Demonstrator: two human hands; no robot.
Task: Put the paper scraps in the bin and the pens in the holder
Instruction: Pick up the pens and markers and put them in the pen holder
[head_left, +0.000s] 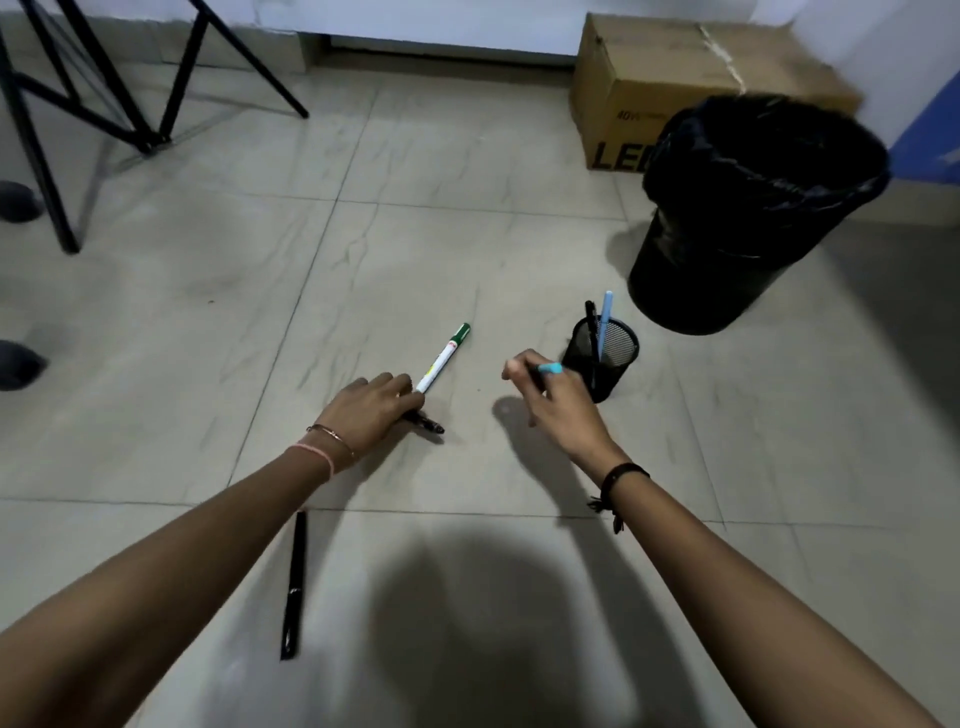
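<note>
Pens: two stand in the holder, three more to go.

The right hand grips a light-blue pen just beside the mesh holder, needing a lift over its rim. The left hand closes on what seems a black pen, touching the green marker. Another black pen lies nearer. No scraps show; the bin stands beyond.
</note>
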